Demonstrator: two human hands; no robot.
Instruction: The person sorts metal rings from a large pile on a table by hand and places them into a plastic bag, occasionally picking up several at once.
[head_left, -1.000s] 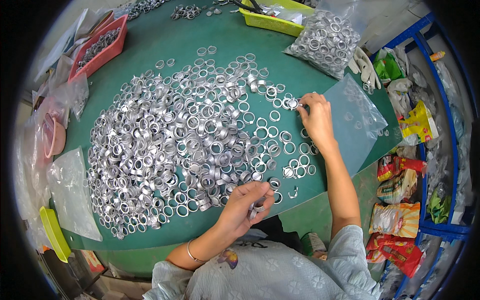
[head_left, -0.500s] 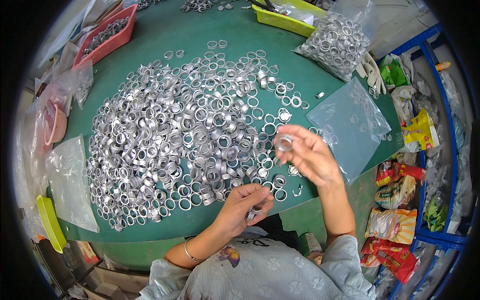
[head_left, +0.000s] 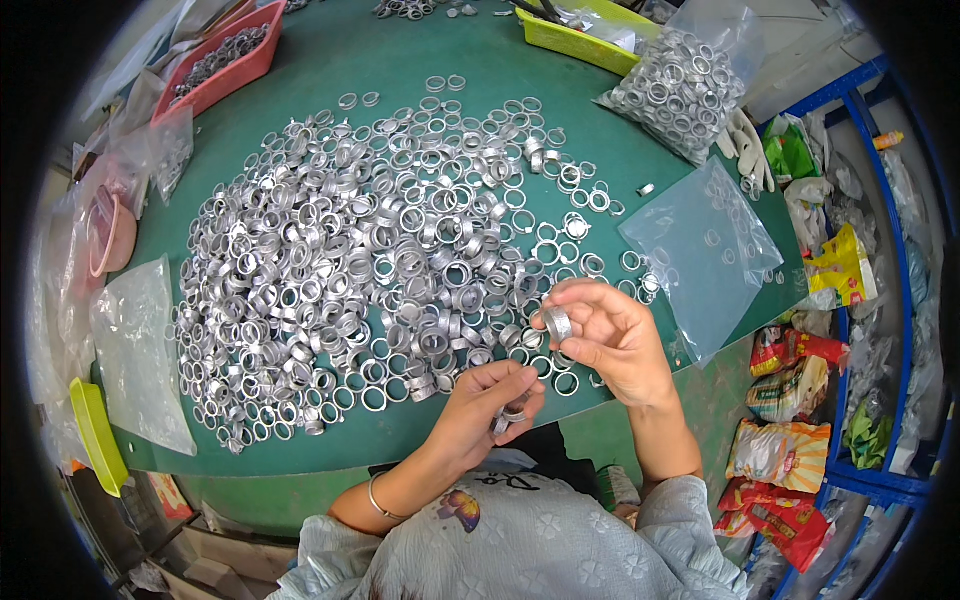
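Observation:
A broad pile of grey metal rings [head_left: 300, 250] covers the middle of the green table [head_left: 400, 60]. Between the fingertips of my right hand [head_left: 620, 345] is one metal ring [head_left: 557, 323], held up over the pile's right edge with its outer side showing. My left hand [head_left: 485, 405] is closed around one or more metal rings [head_left: 508, 415] at the table's front edge; the fingers partly cover them. Several loose rings lie flat just beyond both hands.
A clear plastic bag [head_left: 700, 255] lies flat at the right, below a filled bag of rings [head_left: 683, 85]. White gloves [head_left: 745, 150] lie beside it. A red basket [head_left: 225, 55], a pink basket [head_left: 115, 238] and a yellow-green tray [head_left: 98, 437] stand left. A blue rack [head_left: 850, 400] stands right.
My right hand has come lower and slightly left, turning the ring so its outer side shows. My left hand stays almost in place. The view has shifted slightly.

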